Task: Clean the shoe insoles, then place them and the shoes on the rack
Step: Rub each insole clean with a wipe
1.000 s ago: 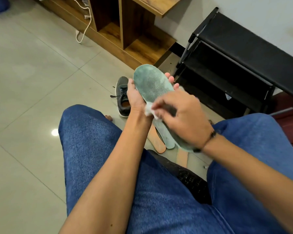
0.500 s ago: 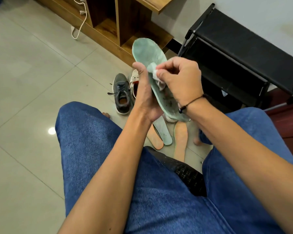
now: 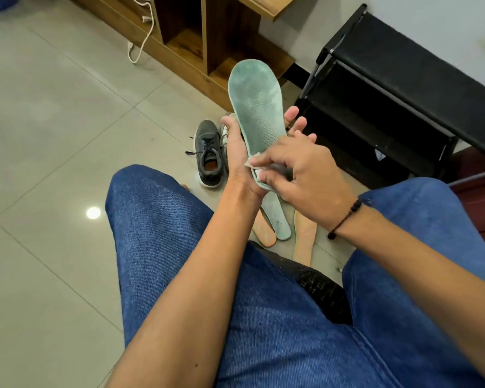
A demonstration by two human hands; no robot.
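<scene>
I hold a worn green insole [image 3: 256,105] upright in front of me. My left hand [image 3: 240,161] grips it from behind, thumb on its left edge and fingertips showing at its right edge. My right hand [image 3: 297,175] pinches a small white wipe [image 3: 253,163] against the insole's lower part near the heel. On the floor below lie another green insole [image 3: 276,219] and two orange insoles [image 3: 265,233] [image 3: 304,239]. A grey sneaker [image 3: 209,155] stands on the tiles, with a white shoe [image 3: 225,133] partly hidden behind my left hand.
A black shoe rack [image 3: 389,88] stands against the wall at the right. A wooden cabinet [image 3: 207,37] with open compartments runs along the back, with a white cable [image 3: 142,43] hanging near it. My knees in blue jeans fill the foreground.
My right hand has slid the wipe down the insole from its middle to the heel end. The insole's toe now stands higher in view and more face-on.
</scene>
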